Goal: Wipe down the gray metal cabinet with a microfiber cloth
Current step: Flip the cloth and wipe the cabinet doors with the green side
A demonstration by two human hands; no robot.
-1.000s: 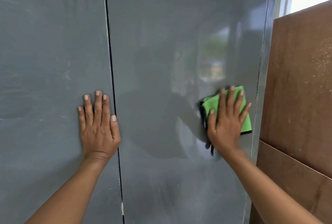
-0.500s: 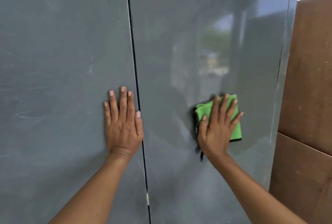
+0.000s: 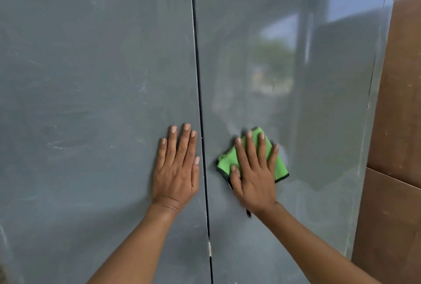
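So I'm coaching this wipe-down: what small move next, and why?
Probably slide the cloth under the right hand back rightward across the right door. It sits by the seam, and the left hand braces the smudged left door.

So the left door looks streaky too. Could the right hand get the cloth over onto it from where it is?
Probably yes. The right hand presses the cloth flat just right of the seam, and nothing sticks out there. The left hand, flat on the left door beside the seam, would block that spot.

Indoor storage or utility corner, gray metal cabinet (image 3: 91, 78), brown wooden panels (image 3: 401, 124) beside it, daylight above
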